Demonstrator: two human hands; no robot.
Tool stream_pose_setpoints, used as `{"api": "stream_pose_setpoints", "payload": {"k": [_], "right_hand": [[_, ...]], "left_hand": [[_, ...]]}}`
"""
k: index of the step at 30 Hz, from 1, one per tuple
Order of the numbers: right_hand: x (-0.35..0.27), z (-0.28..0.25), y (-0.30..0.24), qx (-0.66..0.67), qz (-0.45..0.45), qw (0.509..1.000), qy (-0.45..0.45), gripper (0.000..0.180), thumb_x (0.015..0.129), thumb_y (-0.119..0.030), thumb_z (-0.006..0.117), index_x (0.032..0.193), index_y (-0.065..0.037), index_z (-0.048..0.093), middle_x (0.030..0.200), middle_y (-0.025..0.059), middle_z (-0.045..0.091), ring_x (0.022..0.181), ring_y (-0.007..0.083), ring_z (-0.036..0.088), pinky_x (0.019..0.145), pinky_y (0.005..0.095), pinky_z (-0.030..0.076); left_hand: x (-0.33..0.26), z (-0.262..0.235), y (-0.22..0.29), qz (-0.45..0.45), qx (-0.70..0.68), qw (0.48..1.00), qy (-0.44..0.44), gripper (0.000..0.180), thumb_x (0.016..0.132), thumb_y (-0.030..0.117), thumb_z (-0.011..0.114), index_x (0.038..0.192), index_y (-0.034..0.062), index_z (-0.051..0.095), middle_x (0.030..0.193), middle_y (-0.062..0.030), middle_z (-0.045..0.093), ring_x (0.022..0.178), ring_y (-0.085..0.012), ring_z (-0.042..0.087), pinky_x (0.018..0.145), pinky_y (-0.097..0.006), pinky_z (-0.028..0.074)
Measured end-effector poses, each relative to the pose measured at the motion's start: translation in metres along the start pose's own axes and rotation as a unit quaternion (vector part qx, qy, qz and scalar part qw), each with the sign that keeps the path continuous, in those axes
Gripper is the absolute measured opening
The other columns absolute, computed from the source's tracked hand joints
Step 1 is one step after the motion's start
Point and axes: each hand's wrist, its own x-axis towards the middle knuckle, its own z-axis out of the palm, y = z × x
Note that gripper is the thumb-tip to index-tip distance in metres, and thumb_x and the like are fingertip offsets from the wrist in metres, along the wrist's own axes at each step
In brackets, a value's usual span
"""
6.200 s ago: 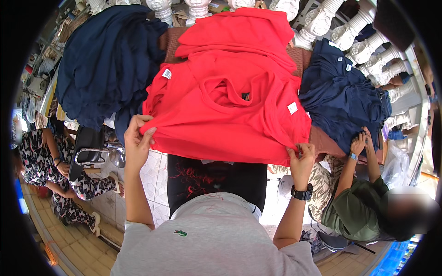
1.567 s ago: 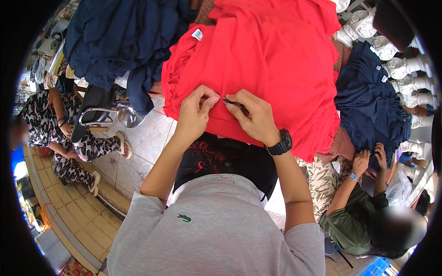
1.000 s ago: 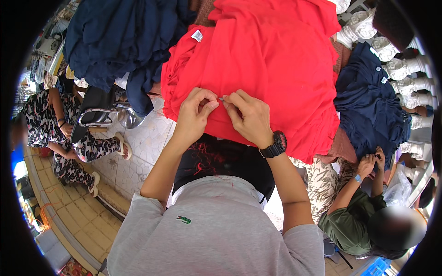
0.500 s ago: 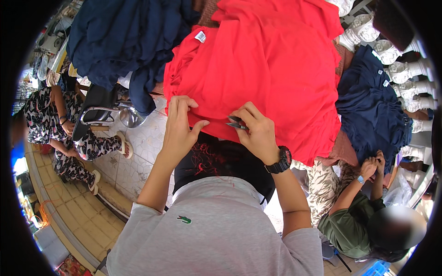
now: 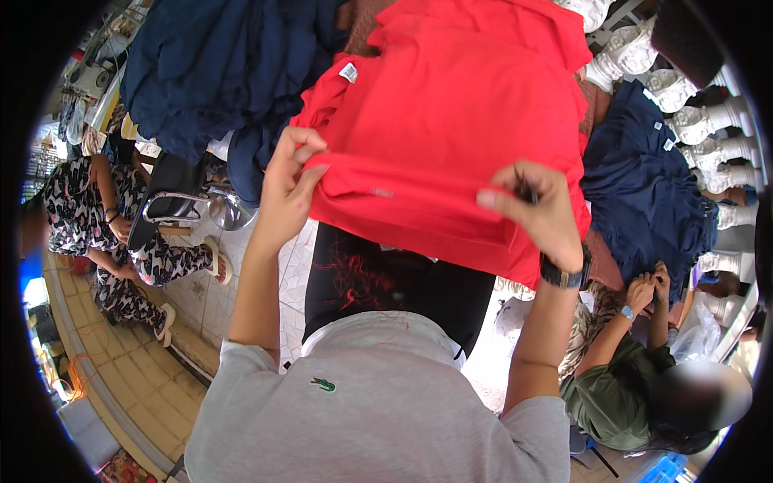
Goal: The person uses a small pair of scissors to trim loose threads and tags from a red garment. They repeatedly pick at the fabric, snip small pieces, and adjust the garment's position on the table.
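Note:
A red knit garment [image 5: 475, 105] with a small white tag is spread in front of me, its near edge lifted and stretched between my hands. My left hand [image 5: 291, 189] pinches the left end of that edge between thumb and fingers. Toward the right end, my right hand [image 5: 541, 209] is blurred, its thumb against the red cloth. Dark thread snips [image 5: 527, 190] are tucked in its curled fingers, mostly hidden. A small pale mark shows on the stretched fabric. Loose red threads [image 5: 350, 274] lie on my black-clad lap.
Navy garments are heaped at far left [image 5: 225, 72] and at right [image 5: 644, 161]. A co-worker in a green top [image 5: 612, 394] handles the right heap. Another person in patterned clothes [image 5: 72, 201] sits at left by a black chair [image 5: 165, 193]. White ornate columns [image 5: 708, 125] line the right.
My hands have moved apart, the right one going rightward with the snips. The garment's near edge has been raised and pulled taut. My left hand has risen slightly.

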Motion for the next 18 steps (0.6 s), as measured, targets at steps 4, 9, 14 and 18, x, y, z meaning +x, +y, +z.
{"api": "stream_pose_setpoints", "payload": {"k": [4,9,14,18], "right_hand": [[0.048,0.015,0.043,-0.315,-0.163,0.903,0.244,0.02,0.082,-0.015,0.082,0.091,-0.002,0.069,0.081,0.0086,0.066,0.073,0.02,0.066,0.064,0.0329,0.05],[0.035,0.073,0.014,-0.031,-0.158,0.974,0.161,0.016,0.081,-0.003,0.079,0.093,-0.002,0.068,0.086,0.0104,0.067,0.078,0.0232,0.068,0.068,0.0338,0.053],[0.055,0.116,0.04,-0.039,-0.131,0.986,0.097,0.024,0.081,-0.003,0.077,0.104,-0.001,0.069,0.097,0.0146,0.07,0.091,0.0306,0.07,0.077,0.0375,0.054],[0.059,0.122,0.047,-0.063,-0.119,0.985,0.104,0.035,0.079,-0.005,0.079,0.112,-0.003,0.068,0.103,0.0135,0.07,0.095,0.0294,0.069,0.079,0.038,0.055]], "left_hand": [[0.021,0.015,-0.021,0.108,0.281,0.954,-0.011,0.023,0.089,-0.016,0.053,0.103,0.0029,0.055,0.116,-0.0133,0.06,0.104,-0.0273,0.062,0.097,-0.033,0.045],[0.0,0.037,0.019,0.196,0.394,0.888,0.136,0.025,0.081,0.001,0.079,0.099,0.0008,0.062,0.109,-0.0128,0.06,0.098,-0.0254,0.063,0.084,-0.035,0.051],[0.002,0.049,-0.018,0.026,0.266,0.963,0.034,0.029,0.087,0.003,0.077,0.111,-0.0017,0.061,0.107,-0.0114,0.059,0.076,-0.0153,0.06,0.068,-0.029,0.052],[0.01,0.049,-0.034,0.027,0.329,0.941,0.08,0.031,0.088,0.008,0.076,0.115,-0.0017,0.063,0.107,-0.0112,0.058,0.072,-0.0178,0.058,0.065,-0.031,0.051]]}}
